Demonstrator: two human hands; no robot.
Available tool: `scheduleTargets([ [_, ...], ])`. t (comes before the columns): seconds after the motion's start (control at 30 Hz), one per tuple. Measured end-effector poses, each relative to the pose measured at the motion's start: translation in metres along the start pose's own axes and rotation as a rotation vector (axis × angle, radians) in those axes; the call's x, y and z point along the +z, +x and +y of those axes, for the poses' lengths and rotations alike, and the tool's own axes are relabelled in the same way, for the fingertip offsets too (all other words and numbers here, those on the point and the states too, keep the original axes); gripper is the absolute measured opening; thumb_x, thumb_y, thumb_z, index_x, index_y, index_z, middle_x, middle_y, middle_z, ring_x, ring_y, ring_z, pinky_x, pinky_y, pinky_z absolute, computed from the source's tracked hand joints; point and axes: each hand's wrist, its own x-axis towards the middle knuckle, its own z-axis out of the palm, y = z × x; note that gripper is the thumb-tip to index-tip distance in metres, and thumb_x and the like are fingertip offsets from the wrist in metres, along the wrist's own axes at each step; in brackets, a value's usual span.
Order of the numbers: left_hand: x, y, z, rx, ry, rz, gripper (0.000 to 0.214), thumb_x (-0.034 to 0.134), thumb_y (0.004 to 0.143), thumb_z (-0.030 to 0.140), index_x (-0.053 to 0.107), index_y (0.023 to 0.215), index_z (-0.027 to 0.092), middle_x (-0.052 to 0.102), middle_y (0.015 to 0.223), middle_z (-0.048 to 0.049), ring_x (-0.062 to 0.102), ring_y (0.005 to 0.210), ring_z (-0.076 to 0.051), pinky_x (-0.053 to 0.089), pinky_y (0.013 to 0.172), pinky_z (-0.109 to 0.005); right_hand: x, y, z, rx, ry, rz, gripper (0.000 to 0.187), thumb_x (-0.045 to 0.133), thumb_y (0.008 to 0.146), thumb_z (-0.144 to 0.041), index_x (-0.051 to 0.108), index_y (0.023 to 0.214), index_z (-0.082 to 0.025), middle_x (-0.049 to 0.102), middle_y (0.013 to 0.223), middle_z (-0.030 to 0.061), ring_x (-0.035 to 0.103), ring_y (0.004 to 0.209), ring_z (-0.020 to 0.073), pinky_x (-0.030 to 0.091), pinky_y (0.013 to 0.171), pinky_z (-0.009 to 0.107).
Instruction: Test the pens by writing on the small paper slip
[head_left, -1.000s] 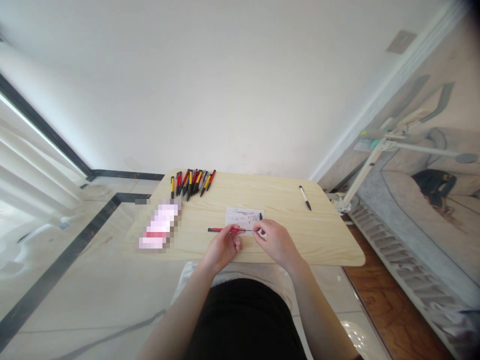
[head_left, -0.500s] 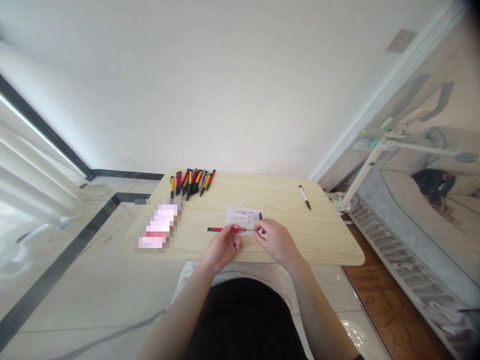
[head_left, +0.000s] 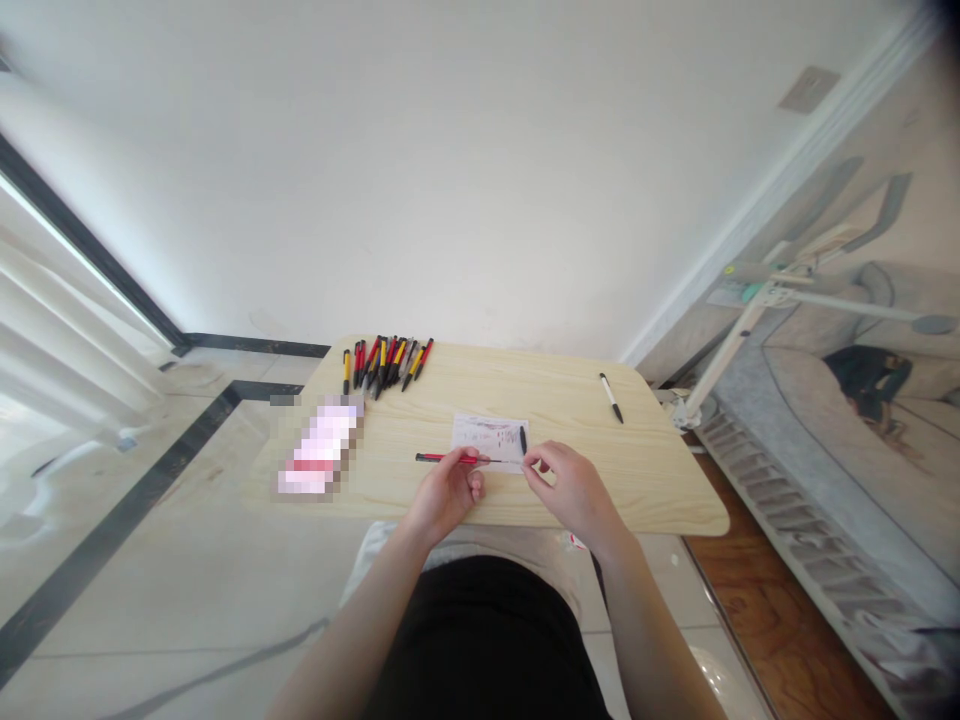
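My left hand [head_left: 450,490] is closed around the barrel of a red and black pen [head_left: 435,458], which lies level with its black end to the left. A thin pen refill [head_left: 504,461] sticks out of the barrel's right end. The thumb and finger of my right hand [head_left: 566,485] pinch the far end of this refill. Just behind the hands lies a printed sheet of paper [head_left: 480,432]. A short black pen part [head_left: 523,438] rests on the paper's right edge, apart from both hands.
Several red, yellow, black and grey pens [head_left: 386,365] lie in a pile at the table's back left. A white and black pen [head_left: 611,397] lies at the right. A blurred-out pinkish object [head_left: 319,450] is on the left of the wooden table [head_left: 645,480].
My right hand has moved to the right, away from the left, and more of the thin refill shows between them. The left hand has stayed in place with the red pen barrel.
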Motion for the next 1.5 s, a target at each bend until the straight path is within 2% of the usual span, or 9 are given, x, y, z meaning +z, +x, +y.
scheduleTargets([
  [0.37, -0.007, 0.002, -0.001, -0.022, -0.065, -0.013, 0.024, 0.048, 0.081, 0.035, 0.061, 0.085, 0.015, 0.062, 0.08, -0.0056, 0.046, 0.051, -0.008, 0.035, 0.048, -0.023, -0.001, 0.0, 0.022, 0.104, 0.069, 0.197, 0.007, 0.052, 0.074, -0.022, 0.058, 0.075, -0.019, 0.057, 0.073, 0.0021, 0.048, 0.06, 0.0133, 0.04, 0.056, 0.025],
  [0.67, -0.006, 0.001, 0.001, -0.008, -0.079, -0.032, 0.029, 0.045, 0.082, 0.041, 0.058, 0.082, 0.016, 0.061, 0.079, -0.007, 0.048, 0.051, -0.011, 0.035, 0.047, -0.025, 0.009, 0.004, 0.026, 0.186, 0.049, 0.197, 0.01, 0.051, 0.074, -0.025, 0.058, 0.075, -0.019, 0.059, 0.07, 0.0008, 0.046, 0.053, 0.0115, 0.037, 0.053, 0.024],
  [0.83, -0.004, 0.001, -0.001, 0.028, -0.086, -0.047, 0.029, 0.044, 0.082, 0.042, 0.055, 0.076, 0.016, 0.058, 0.074, -0.0052, 0.048, 0.05, -0.012, 0.035, 0.047, -0.025, 0.015, 0.006, 0.03, 0.206, 0.035, 0.189, 0.01, 0.051, 0.074, -0.026, 0.058, 0.075, -0.019, 0.06, 0.07, 0.0012, 0.047, 0.054, 0.0119, 0.036, 0.054, 0.024],
  [1.03, -0.004, 0.0, 0.0, -0.023, -0.163, -0.059, 0.035, 0.041, 0.084, 0.042, 0.048, 0.063, 0.016, 0.047, 0.058, -0.0004, 0.045, 0.047, -0.011, 0.033, 0.046, -0.024, 0.028, 0.011, 0.036, 0.216, -0.02, 0.197, 0.011, 0.051, 0.074, -0.028, 0.058, 0.073, -0.019, 0.059, 0.071, 0.0014, 0.051, 0.061, 0.0137, 0.036, 0.056, 0.024],
  [1.2, -0.003, 0.0, 0.002, -0.029, -0.157, -0.087, 0.037, 0.04, 0.084, 0.044, 0.047, 0.061, 0.016, 0.045, 0.057, 0.0, 0.042, 0.046, -0.01, 0.032, 0.046, -0.024, 0.037, 0.017, 0.039, 0.253, -0.075, 0.236, 0.011, 0.05, 0.073, -0.027, 0.057, 0.071, -0.019, 0.059, 0.073, 0.0023, 0.052, 0.066, 0.0145, 0.037, 0.059, 0.024],
  [1.5, -0.006, -0.001, 0.002, -0.041, -0.129, -0.122, 0.04, 0.038, 0.084, 0.046, 0.048, 0.06, 0.015, 0.044, 0.056, -0.0001, 0.042, 0.046, -0.01, 0.033, 0.047, -0.025, 0.052, 0.027, 0.033, 0.344, -0.209, 0.168, 0.008, 0.051, 0.073, -0.027, 0.056, 0.069, -0.022, 0.058, 0.076, -0.0006, 0.052, 0.069, 0.013, 0.033, 0.058, 0.023],
])
